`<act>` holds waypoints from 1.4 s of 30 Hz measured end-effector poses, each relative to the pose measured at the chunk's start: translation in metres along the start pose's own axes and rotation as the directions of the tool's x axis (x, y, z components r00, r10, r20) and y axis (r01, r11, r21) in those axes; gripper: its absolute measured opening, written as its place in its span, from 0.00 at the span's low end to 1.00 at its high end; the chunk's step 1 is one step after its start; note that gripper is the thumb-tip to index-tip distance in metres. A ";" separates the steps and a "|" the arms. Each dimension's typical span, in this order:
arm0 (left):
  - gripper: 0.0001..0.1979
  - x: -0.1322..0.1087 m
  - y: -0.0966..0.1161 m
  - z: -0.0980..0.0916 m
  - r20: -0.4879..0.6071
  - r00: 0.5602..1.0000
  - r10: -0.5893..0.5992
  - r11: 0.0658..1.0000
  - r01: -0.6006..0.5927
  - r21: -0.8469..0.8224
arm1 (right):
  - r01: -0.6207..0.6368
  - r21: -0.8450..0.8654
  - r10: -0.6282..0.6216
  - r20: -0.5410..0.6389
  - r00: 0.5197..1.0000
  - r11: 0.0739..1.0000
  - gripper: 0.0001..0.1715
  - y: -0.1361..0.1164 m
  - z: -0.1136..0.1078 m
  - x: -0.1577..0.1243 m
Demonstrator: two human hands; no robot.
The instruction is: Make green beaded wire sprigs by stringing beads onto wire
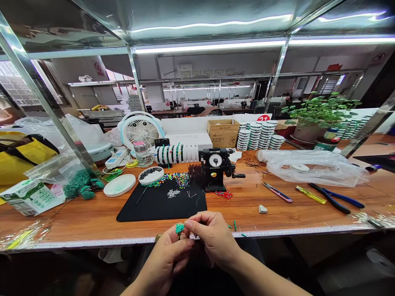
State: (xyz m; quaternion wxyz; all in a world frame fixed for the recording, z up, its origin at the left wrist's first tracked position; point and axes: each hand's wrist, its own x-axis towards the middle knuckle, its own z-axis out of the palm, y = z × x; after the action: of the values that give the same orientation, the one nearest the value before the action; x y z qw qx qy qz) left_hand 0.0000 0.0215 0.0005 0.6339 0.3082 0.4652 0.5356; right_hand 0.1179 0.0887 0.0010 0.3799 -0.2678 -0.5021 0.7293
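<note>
Just over the table's front edge, my left hand [170, 255] is closed on a small bunch of green bead-like pieces [179, 228], whose tops stick up between thumb and fingers. My right hand [215, 237] is pinched right beside the bunch, thumb against index finger. Whatever lies between those fingertips is too small to make out. Beyond the hands is a black mat [154, 205] bearing a pile of coloured beads [173, 179], a heap of tiny white pieces [173, 193] and a few pins. A few green pieces [235, 225] lie right of my right hand.
A black hand-cranked winder [214, 170] carries white spools [177, 153] behind the mat. Cutters [336, 198], a yellow-handled tool [310, 195] and tweezers [277, 192] lie right. White dishes [119, 186], a fan [140, 129] and green bundles [78, 185] stand left. Metal posts [279, 70] frame the bench.
</note>
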 end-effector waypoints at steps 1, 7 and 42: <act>0.07 0.000 0.000 0.001 0.001 1.000 0.009 1.000 -0.008 -0.016 | 0.002 -0.014 -0.002 -0.006 1.000 1.000 0.14 0.000 0.001 0.000; 0.10 0.000 -0.001 -0.003 -0.064 0.994 0.085 0.996 -0.087 -0.031 | 0.059 -0.135 -0.068 -0.062 0.996 0.989 0.13 0.005 -0.006 0.000; 0.09 -0.004 -0.013 -0.014 -0.079 0.934 0.347 0.865 -0.287 0.411 | 0.022 -0.295 -0.009 0.046 0.999 0.955 0.12 -0.001 -0.009 -0.003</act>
State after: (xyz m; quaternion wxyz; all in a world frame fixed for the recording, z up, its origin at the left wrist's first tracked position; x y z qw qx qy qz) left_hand -0.0074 0.0131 -0.0155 0.4253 0.4601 0.5523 0.5499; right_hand 0.1270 0.0912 -0.0008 0.3303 -0.3016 -0.6158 0.6487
